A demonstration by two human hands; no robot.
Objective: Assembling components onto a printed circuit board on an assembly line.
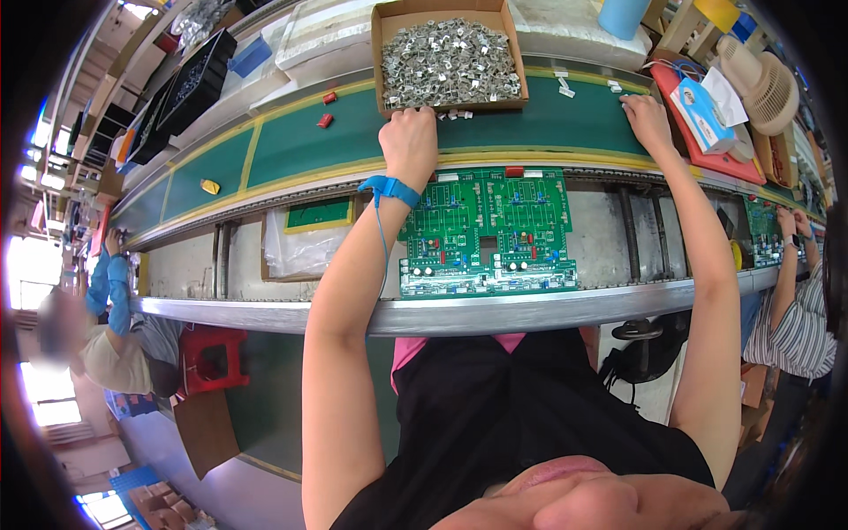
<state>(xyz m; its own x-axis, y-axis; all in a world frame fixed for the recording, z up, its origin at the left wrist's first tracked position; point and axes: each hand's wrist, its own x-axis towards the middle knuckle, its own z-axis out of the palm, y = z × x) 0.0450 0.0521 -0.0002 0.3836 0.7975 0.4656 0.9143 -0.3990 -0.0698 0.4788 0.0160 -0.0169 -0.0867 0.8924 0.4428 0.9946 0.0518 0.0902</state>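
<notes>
My left hand, with a blue wrist strap, is closed at the near left corner of a cardboard box. The box holds a heap of small white and metal parts. Its fingertips are hidden, so what they grip does not show. Farther right, my right hand has its fingers curled together over the green belt, close to a few small white parts. Anything in that pinch is too small to make out. Between my forearms, a populated green circuit board lies on the rails.
Red parts and a yellow part lie on the belt to the left. At right stand a tissue box and a beige fan. A metal rail runs along the near edge. Co-workers sit at both sides.
</notes>
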